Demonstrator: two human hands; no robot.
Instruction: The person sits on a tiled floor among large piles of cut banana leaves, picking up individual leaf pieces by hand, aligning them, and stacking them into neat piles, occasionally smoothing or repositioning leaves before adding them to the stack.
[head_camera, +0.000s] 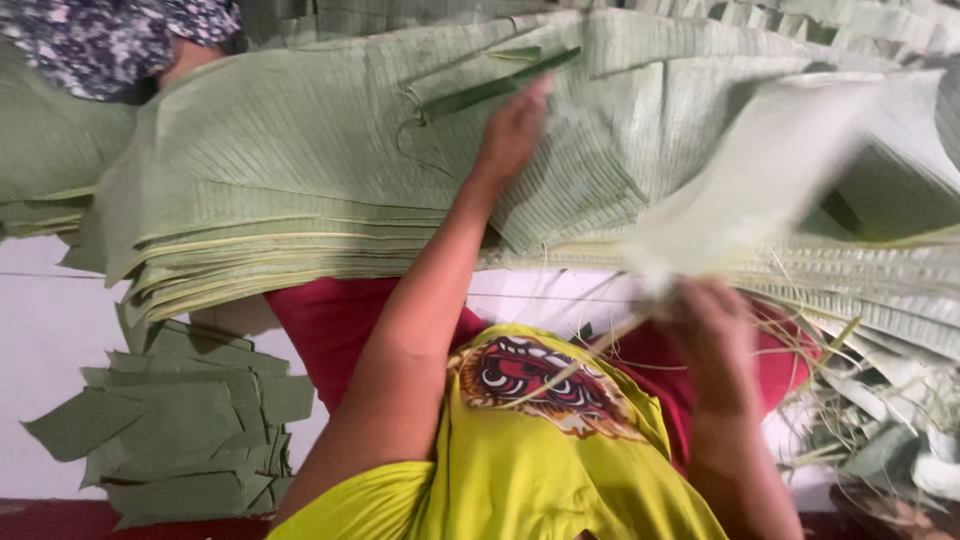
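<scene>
White floor (50, 330) under me, with a dark red strip at its near edge. The big stack of flattened green leaf sheets (290, 190) lies across the far side of the floor, its layered edges facing me. A co-worker's patterned sleeve (110, 40) shows at the far left corner. A small pile of cut leaf pieces (190, 430) sits at the near left; stringy trimmings (880, 440) lie at the near right.

My left hand (515, 125) is stretched out flat on top of the stack, fingers spread near a darker green strip (500, 85), closed on nothing. My right hand (715, 345) pinches one pale leaf sheet (770, 170) at its lower end, lifted and blurred above the stack's right side.

Judgement: press the stack flat, pull the sheet clear by one edge, and avoid tearing along the ribs.
</scene>
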